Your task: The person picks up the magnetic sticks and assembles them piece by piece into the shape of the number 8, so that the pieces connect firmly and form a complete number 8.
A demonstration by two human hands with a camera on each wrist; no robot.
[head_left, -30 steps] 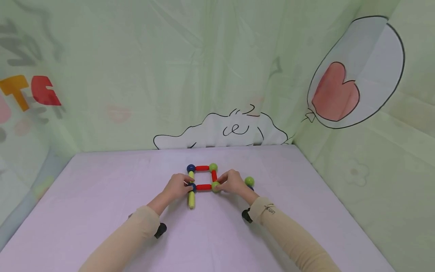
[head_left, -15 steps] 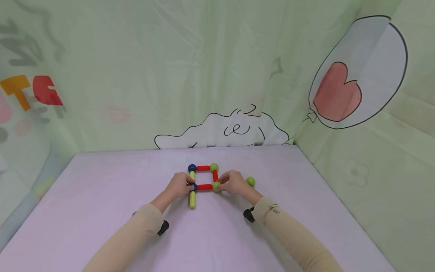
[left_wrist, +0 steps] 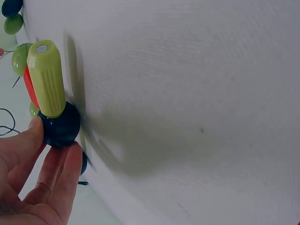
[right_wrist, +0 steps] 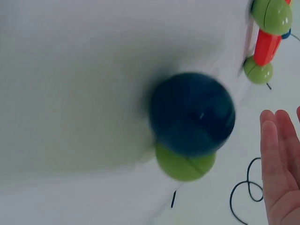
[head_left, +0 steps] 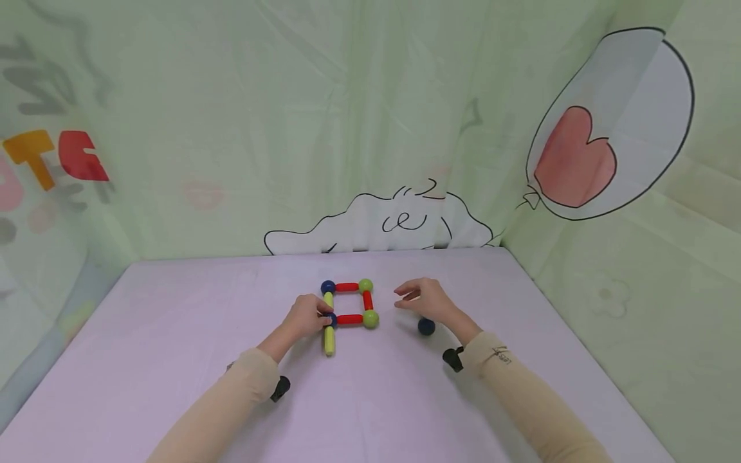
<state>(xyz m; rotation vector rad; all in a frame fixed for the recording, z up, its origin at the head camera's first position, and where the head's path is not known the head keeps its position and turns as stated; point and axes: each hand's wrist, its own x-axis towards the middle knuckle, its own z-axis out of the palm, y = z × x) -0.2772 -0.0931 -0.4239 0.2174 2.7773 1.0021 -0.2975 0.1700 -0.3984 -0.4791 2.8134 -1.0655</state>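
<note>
Left hand and blue corner ball, the landmark for all places. Far left of the blue corner ball (left_wrist: 61,124), coloured letters (head_left: 43,156) mark the curtain (head_left: 231,128). A beige left sleeve (head_left: 217,405) comes in from its near left, over the lilac desk (head_left: 127,386). Directly left of the ball, the left hand (head_left: 307,315) has its grip pinching the ball between thumb and fingers. A near yellow rod (head_left: 329,342) extends from the ball toward the person; a far yellow rod (head_left: 329,300) runs away from it to a far blue ball (head_left: 328,287). To the right, a near red rod (head_left: 350,319) joins it to a near green ball (head_left: 370,319). A far red rod (head_left: 347,287), a far green ball (head_left: 365,285) and a side red rod (head_left: 368,300) close the square. Farther right, the right hand (head_left: 427,298) hangs above the desk, its grip spread and holding nothing. Level with that hand, well right of the corner ball, lies a loose blue ball (head_left: 426,326); the right wrist view shows a loose green ball (right_wrist: 185,164) partly behind it. Farthest right, a balloon drawing (head_left: 637,122) bears a red heart.
</note>
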